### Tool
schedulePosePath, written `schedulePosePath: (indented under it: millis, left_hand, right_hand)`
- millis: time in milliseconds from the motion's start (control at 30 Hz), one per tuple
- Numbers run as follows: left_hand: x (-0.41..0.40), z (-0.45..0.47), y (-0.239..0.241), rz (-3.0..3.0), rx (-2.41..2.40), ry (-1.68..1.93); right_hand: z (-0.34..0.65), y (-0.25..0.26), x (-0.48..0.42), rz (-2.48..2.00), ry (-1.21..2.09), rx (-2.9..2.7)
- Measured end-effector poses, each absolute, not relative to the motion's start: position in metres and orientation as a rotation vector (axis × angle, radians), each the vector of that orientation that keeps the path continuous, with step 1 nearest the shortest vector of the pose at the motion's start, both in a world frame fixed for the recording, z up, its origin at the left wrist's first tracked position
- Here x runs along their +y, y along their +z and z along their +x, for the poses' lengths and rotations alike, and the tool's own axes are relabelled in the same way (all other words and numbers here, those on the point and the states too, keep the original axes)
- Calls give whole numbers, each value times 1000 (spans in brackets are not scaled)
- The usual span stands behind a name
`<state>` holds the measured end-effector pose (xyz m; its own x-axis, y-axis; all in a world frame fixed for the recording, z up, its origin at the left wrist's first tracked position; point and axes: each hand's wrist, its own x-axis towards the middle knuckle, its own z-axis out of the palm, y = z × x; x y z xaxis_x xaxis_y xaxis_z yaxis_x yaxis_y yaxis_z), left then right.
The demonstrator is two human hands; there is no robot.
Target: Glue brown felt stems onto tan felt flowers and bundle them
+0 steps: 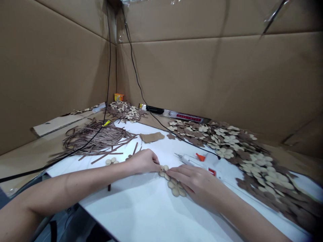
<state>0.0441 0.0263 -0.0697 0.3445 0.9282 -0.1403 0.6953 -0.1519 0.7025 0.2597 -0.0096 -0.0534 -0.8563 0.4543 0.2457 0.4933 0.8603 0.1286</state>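
My left hand [144, 160] rests on the white board [141, 211], its fingertips curled and pinched on a pale wooden flower piece [164, 170]. My right hand [195, 183] lies flat just to the right, fingers pressed down over more of these flower pieces [176, 189], which lie in a short row beneath it. The two hands' fingertips nearly meet at the flower. A thin brown strip [109, 187] pokes out below my left forearm.
A glue bottle with a needle tip [189, 159] and an orange cap [200, 157] lie behind my right hand. A long heap of wooden flowers [242, 151] runs along the right. Brown strips [98, 139] pile at left, crossed by a black cable [83, 144]. Cardboard walls enclose the table.
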Motion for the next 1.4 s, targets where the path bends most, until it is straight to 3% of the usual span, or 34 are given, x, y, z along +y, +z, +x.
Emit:
schedulePosePath:
  millis: [633, 967, 1133, 1233, 1400]
  left_hand:
    - [11, 42, -60, 2150, 1450, 499]
    - [20, 38, -62, 2101, 1415, 457]
    - [11, 37, -51, 2487, 1547, 754]
    - [5, 35, -44, 2840, 1220, 935]
    - [5, 29, -46, 3039, 472, 591]
  right_hand:
    - [258, -56, -1, -652, -276, -2743]
    - [254, -48, -10, -838, -159, -2774]
    - [255, -53, -5, -804, -157, -2786]
    - [258, -58, -1, -795, -160, -2797]
    - [258, -56, -5, -863, -122, -2833]
